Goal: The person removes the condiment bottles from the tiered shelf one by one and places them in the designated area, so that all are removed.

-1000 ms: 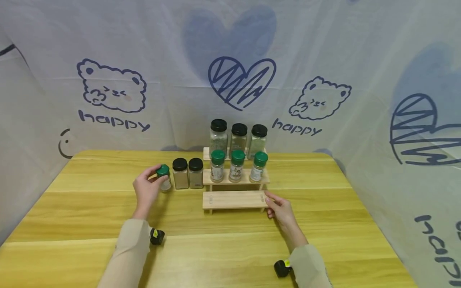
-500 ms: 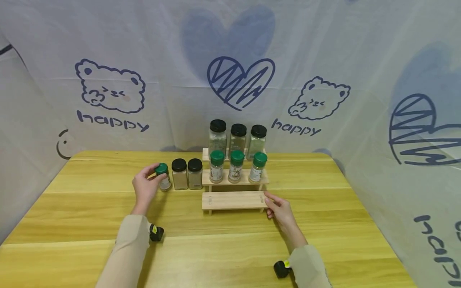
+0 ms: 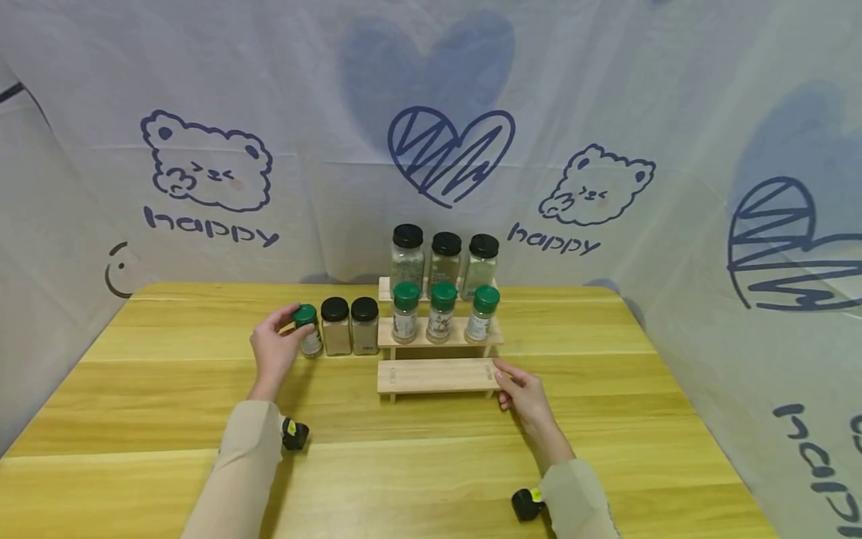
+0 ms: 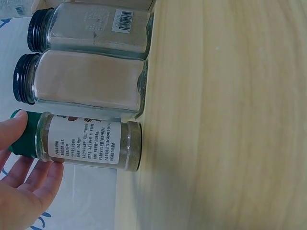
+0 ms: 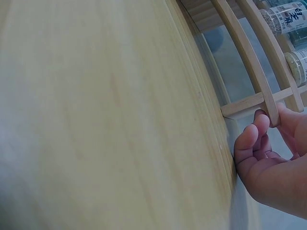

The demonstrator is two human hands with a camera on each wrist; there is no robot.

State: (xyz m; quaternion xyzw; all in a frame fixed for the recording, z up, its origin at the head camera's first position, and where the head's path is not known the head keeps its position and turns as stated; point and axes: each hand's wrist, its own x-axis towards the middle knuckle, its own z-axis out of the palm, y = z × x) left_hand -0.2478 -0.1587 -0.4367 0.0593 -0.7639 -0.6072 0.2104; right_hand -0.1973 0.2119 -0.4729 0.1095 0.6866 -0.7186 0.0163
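Note:
My left hand (image 3: pixel 274 348) pinches the green cap of a small round spice jar (image 4: pixel 84 139), thumb on one side and fingers on the other. This labelled jar stands upright at the left end of a short row, its base at the tabletop. Beside it are two square spice jars with black lids, a pale-powder one (image 3: pixel 337 333) and a greyer one (image 3: pixel 366 333). My right hand (image 3: pixel 528 397) grips the right end of the lowest tier of a stepped wooden rack (image 3: pixel 438 374), thumb above and fingers curled beneath in the right wrist view.
Three green-capped jars, one of them a white-labelled jar (image 3: pixel 441 322), stand on the rack's middle tier. Three taller black-lidded jars, among them a herb jar (image 3: pixel 408 262), fill the top tier. A printed curtain (image 3: pixel 323 97) hangs behind the wooden table (image 3: pixel 404 464).
My left hand has shifted slightly right with the green-capped jar, bringing it a little closer to the black-lidded jars. My right hand stays on the rack.

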